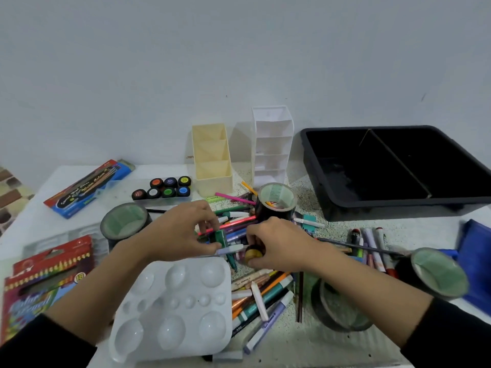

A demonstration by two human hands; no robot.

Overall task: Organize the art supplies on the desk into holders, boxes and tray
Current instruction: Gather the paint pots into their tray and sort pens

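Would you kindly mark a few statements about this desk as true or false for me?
1. The right hand grips a yellow-lidded pot. True.
2. The markers lie in the black tray. False: they lie loose on the desk.
3. Paint pots sit in the clear box. True.
4. The cream holder is packed with pencils. False: its compartments show none.
5. The left hand pinches a small green item. True.

Markers (261, 297) heaped mid-desk; cream holder (212, 166), black tray (398, 205) behind.
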